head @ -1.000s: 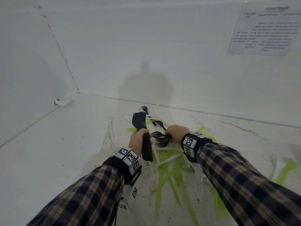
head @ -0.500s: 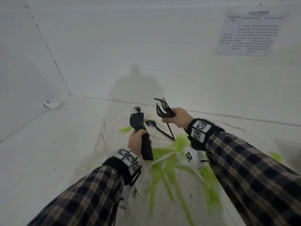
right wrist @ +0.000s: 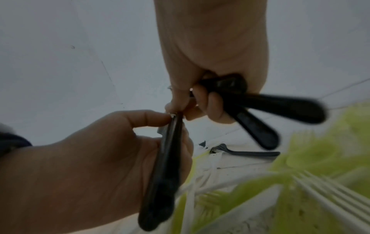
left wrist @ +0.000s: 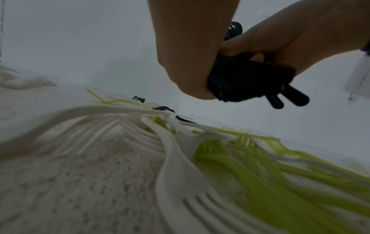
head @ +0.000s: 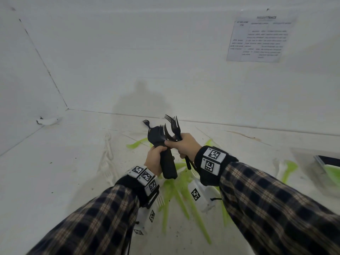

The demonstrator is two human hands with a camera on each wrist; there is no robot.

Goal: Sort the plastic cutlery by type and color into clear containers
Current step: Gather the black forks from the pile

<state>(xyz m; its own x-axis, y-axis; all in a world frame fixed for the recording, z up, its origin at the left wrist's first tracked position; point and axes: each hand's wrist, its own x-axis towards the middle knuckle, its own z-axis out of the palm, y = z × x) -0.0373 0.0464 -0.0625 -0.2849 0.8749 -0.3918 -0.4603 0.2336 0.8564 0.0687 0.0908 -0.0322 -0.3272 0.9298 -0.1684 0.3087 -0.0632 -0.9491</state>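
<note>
My left hand point(head: 156, 157) grips a thick stack of black forks point(head: 165, 159) upright, tines up; the left wrist view shows the stacked handles point(left wrist: 248, 82). My right hand point(head: 185, 144) holds a few loose black forks point(head: 175, 128) and presses them against the stack, thumb touching its edge point(right wrist: 176, 117). Their handles point(right wrist: 280, 107) stick out below my fist. Under both hands lies a heap of green cutlery point(head: 176, 192) mixed with white forks point(left wrist: 180, 174). One black fork point(head: 146, 123) still lies on the surface behind the stack.
White forks point(head: 108, 153) lie at the left of the heap. A clear container point(head: 325, 166) with green cutlery inside sits at the right edge. White walls enclose the surface at the back and left; a printed sheet point(head: 257, 38) hangs on the back wall.
My right hand lifted a few black forks off the heap, raised them, then brought them left against the stack in my left hand. The left hand stayed about where it was.
</note>
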